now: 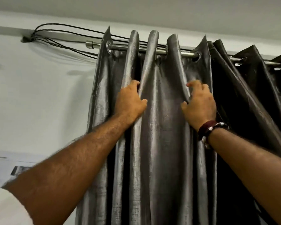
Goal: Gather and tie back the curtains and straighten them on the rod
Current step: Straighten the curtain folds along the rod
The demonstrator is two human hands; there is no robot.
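A shiny grey eyelet curtain (162,127) hangs in deep folds from a metal rod (173,53) high on the wall. A second, darker curtain panel (250,88) hangs to its right on the same rod. My left hand (130,101) is raised and pinches one fold of the grey curtain between thumb and fingers, below the rod. My right hand (199,104), with a dark red bracelet at the wrist, grips the fold at the grey panel's right edge at about the same height. Both hands are well below the eyelets.
Several black cables (66,32) run from a hole in the pale wall (39,95) and pass behind the rod's left end cap (90,44). The ceiling is close above the curtain tops. A pale surface shows at the lower left.
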